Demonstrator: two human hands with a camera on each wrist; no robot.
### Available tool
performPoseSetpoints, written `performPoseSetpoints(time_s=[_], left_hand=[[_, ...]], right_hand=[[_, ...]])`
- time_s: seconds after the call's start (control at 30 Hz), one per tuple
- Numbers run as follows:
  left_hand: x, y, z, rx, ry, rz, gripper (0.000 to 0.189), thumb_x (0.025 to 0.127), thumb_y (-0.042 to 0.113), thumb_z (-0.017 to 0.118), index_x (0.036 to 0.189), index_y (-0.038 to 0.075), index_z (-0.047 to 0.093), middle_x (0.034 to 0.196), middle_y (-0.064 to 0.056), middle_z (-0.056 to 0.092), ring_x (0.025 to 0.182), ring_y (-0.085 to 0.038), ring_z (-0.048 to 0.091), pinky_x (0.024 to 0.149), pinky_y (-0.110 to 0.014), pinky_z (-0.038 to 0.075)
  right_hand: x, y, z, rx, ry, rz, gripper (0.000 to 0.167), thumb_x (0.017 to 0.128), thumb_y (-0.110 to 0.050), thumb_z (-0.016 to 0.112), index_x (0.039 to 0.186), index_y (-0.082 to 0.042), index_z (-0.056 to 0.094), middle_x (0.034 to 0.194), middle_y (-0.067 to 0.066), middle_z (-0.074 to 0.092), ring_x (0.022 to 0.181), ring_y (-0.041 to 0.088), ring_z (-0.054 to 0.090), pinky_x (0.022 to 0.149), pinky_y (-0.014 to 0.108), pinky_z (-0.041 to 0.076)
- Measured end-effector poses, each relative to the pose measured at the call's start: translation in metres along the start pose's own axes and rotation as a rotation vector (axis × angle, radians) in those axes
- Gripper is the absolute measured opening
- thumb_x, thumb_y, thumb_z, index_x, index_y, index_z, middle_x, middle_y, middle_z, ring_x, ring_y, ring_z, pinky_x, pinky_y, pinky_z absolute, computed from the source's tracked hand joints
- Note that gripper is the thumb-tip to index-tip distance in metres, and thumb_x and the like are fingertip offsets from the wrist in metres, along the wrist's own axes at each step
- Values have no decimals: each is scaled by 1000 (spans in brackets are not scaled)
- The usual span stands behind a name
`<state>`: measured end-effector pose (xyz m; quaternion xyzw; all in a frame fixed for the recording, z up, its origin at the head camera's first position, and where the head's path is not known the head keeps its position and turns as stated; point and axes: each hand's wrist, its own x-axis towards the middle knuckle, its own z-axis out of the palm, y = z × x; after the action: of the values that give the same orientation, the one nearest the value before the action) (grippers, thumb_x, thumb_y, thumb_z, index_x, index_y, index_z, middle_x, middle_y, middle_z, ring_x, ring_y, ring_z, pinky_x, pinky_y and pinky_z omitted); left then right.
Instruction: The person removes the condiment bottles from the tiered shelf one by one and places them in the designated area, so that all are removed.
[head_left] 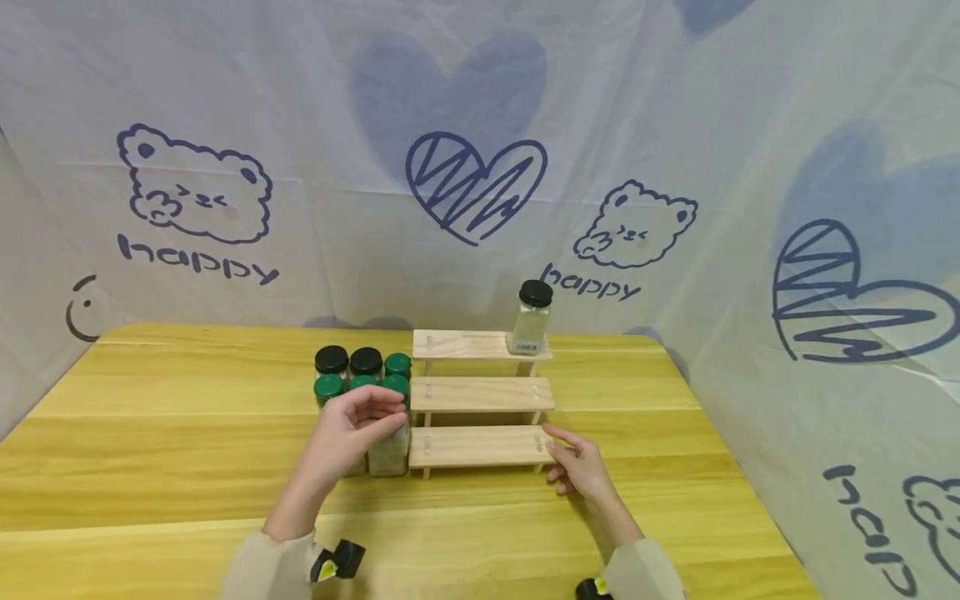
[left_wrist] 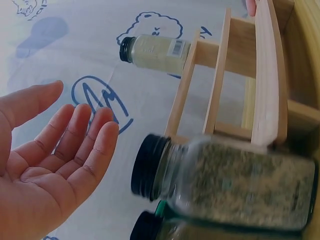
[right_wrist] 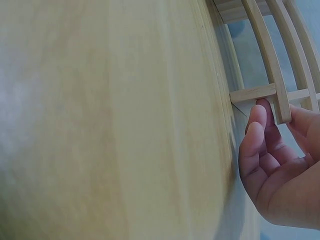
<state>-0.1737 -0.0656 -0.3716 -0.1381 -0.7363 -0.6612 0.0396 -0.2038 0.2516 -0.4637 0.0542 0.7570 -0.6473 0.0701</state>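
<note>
A three-step wooden rack [head_left: 480, 446] stands on the table. My right hand [head_left: 581, 467] pinches the right end of its lowest step, thumb on one side and fingers on the other, as the right wrist view shows at the step's end [right_wrist: 281, 107]. My left hand [head_left: 348, 433] hovers over the spice jars left of the rack, with fingers loosely bent and nothing in the palm. Closest to it is a black-capped glass jar [left_wrist: 245, 180] of speckled greenish contents. On the top step's right end stands another black-capped jar [head_left: 531, 321] with pale contents.
Several jars with green caps [head_left: 328, 387] and black caps [head_left: 332, 360] stand grouped against the rack's left side. Behind the table [head_left: 187, 433] hangs a white cloth [head_left: 315, 167] printed with hearts and bears.
</note>
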Motion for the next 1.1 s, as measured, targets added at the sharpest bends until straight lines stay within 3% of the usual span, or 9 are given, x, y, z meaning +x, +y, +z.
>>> performPoseSetpoints(time_s=[0.5,0.7,1.1], left_hand=[[27,-5,25,38,-49,-15,22,83,7,63,101,-5,60,92,-12,62,81,-21,59,69,-27,49],[40,-4,36,62,-63,-5,20,83,10,64,99,-2,62,91,-10,62,82,-21,58,66,-31,49],[67,0,55,59,-58,10,17,82,9,64,97,0,63,87,-7,62,77,-19,57,67,-29,48]], right_hand=[[1,1,0,-18,-1,1,37,91,-8,51,127,-1,48,64,13,62,45,10,53,36,20,41],[1,3,-1,-13,-6,-3,38,91,-9,52,128,-2,47,62,13,61,45,10,53,36,20,42],[2,3,0,-11,-7,-1,38,91,-9,52,128,-2,47,61,13,61,45,10,53,36,21,42]])
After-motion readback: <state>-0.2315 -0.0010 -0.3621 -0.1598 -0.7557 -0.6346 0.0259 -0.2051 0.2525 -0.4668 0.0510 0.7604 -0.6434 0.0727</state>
